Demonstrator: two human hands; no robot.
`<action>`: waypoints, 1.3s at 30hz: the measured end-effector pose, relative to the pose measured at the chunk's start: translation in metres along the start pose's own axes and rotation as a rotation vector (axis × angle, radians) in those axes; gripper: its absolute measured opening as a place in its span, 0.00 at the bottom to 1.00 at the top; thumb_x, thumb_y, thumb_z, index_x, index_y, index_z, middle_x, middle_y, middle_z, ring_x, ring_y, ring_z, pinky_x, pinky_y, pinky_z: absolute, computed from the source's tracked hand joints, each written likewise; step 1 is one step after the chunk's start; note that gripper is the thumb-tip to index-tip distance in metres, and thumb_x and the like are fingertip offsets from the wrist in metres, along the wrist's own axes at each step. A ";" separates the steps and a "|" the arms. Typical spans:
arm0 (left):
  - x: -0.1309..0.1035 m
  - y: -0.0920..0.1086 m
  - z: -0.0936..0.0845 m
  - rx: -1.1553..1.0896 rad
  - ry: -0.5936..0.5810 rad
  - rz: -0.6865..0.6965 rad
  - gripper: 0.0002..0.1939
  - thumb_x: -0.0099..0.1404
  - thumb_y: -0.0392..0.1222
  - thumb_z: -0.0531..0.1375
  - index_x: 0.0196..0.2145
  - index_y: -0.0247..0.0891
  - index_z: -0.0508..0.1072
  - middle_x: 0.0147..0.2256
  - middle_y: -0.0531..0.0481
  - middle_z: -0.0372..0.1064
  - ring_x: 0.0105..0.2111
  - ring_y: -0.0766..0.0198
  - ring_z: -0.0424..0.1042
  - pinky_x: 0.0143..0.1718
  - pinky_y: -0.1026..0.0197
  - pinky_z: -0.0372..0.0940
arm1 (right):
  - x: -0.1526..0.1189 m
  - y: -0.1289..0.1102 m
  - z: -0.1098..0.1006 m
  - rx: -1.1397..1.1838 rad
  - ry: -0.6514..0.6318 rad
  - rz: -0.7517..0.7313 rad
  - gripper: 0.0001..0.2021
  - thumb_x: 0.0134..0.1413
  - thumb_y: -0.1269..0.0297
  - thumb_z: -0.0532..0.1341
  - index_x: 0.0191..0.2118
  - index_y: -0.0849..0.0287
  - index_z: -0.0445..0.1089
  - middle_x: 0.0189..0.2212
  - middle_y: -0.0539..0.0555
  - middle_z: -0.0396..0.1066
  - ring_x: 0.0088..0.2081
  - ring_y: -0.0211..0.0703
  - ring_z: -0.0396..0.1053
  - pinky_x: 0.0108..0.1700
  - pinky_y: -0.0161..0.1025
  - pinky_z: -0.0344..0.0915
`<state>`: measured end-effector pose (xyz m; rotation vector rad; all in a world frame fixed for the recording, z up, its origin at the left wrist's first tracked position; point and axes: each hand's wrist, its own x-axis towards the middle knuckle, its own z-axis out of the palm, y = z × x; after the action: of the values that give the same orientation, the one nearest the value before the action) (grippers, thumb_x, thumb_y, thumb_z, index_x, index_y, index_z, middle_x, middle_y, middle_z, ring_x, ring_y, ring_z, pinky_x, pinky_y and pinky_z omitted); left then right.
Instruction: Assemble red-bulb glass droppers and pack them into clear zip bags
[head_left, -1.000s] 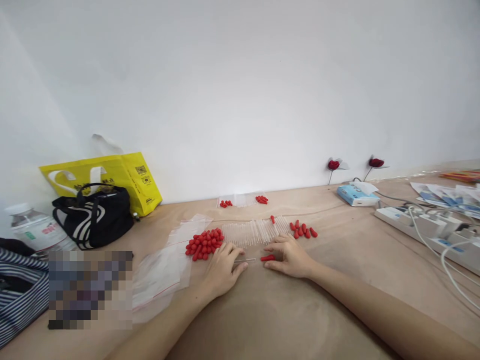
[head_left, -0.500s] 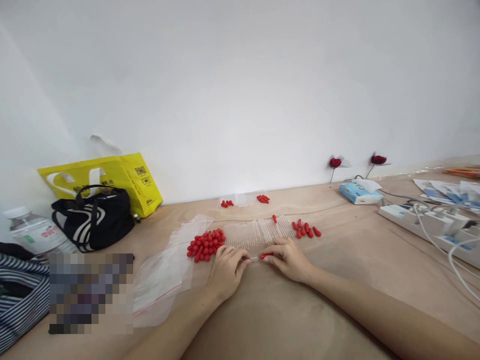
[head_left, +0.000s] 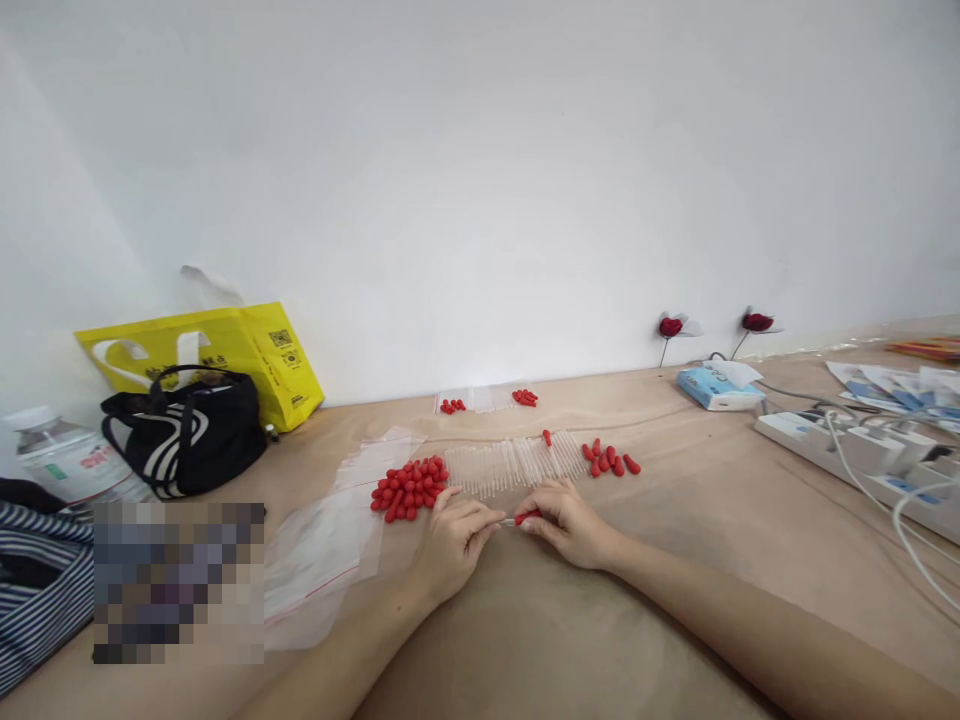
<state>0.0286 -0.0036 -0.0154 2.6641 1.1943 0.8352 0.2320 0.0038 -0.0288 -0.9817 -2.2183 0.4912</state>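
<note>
My left hand pinches a thin clear glass tube between thumb and fingertips. Opposite it, my right hand grips a red rubber bulb, whose end meets the tube; how far the tube sits inside is too small to tell. Just beyond my hands lies a row of clear glass tubes, with one red bulb resting on it. A heap of red rubber bulbs is beside my left hand. Several loose red bulbs lie right of the row.
Clear plastic bags lie on the left. At the back is a bag of tubes and bulbs. A black bag and yellow bag stand left; tissues and a power strip with cables lie right.
My hands have drawn together, closing the gap between the glass tube and the red bulb. The view has shifted very slightly; the heap and row look the same.
</note>
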 end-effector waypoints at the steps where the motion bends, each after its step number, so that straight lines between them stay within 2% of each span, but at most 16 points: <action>1: 0.000 0.000 0.000 -0.006 0.003 0.011 0.12 0.63 0.39 0.49 0.36 0.44 0.72 0.30 0.53 0.73 0.31 0.67 0.69 0.52 0.50 0.48 | 0.000 0.000 0.000 0.007 -0.014 -0.012 0.07 0.54 0.64 0.54 0.35 0.54 0.70 0.29 0.49 0.70 0.35 0.39 0.64 0.43 0.40 0.53; 7: -0.001 -0.001 0.003 0.013 0.026 0.093 0.12 0.64 0.38 0.49 0.36 0.44 0.72 0.29 0.53 0.72 0.29 0.67 0.68 0.49 0.52 0.51 | 0.002 -0.001 -0.002 0.067 -0.039 -0.052 0.08 0.54 0.65 0.54 0.34 0.55 0.70 0.28 0.49 0.70 0.35 0.38 0.64 0.44 0.39 0.54; 14: -0.002 -0.002 0.005 0.000 0.040 0.113 0.12 0.63 0.38 0.50 0.36 0.43 0.72 0.27 0.53 0.72 0.28 0.68 0.68 0.46 0.55 0.54 | 0.003 -0.002 -0.001 0.103 -0.020 -0.068 0.08 0.54 0.63 0.54 0.32 0.56 0.70 0.24 0.48 0.70 0.31 0.36 0.64 0.42 0.37 0.55; 22: -0.003 -0.003 0.011 0.013 0.125 0.205 0.11 0.63 0.36 0.50 0.35 0.41 0.72 0.25 0.54 0.71 0.24 0.69 0.67 0.43 0.54 0.54 | 0.000 -0.004 -0.001 0.058 0.012 -0.146 0.07 0.53 0.64 0.55 0.33 0.55 0.70 0.26 0.49 0.72 0.31 0.37 0.65 0.43 0.41 0.53; 31: -0.003 0.003 0.008 0.048 0.138 0.201 0.10 0.62 0.35 0.50 0.35 0.41 0.72 0.26 0.54 0.72 0.24 0.69 0.68 0.45 0.51 0.50 | 0.001 -0.005 0.004 0.000 0.017 -0.142 0.06 0.52 0.65 0.55 0.32 0.56 0.69 0.25 0.50 0.71 0.30 0.38 0.65 0.43 0.42 0.53; 39: -0.003 0.003 0.010 0.115 0.156 0.207 0.11 0.63 0.35 0.50 0.36 0.42 0.72 0.24 0.54 0.71 0.24 0.69 0.67 0.44 0.52 0.51 | 0.001 -0.007 0.007 -0.013 0.027 -0.081 0.05 0.50 0.67 0.55 0.30 0.57 0.68 0.23 0.49 0.67 0.29 0.37 0.63 0.42 0.42 0.53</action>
<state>0.0341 -0.0065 -0.0243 2.9012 1.0381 1.0538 0.2236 -0.0009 -0.0293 -0.8960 -2.2298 0.4246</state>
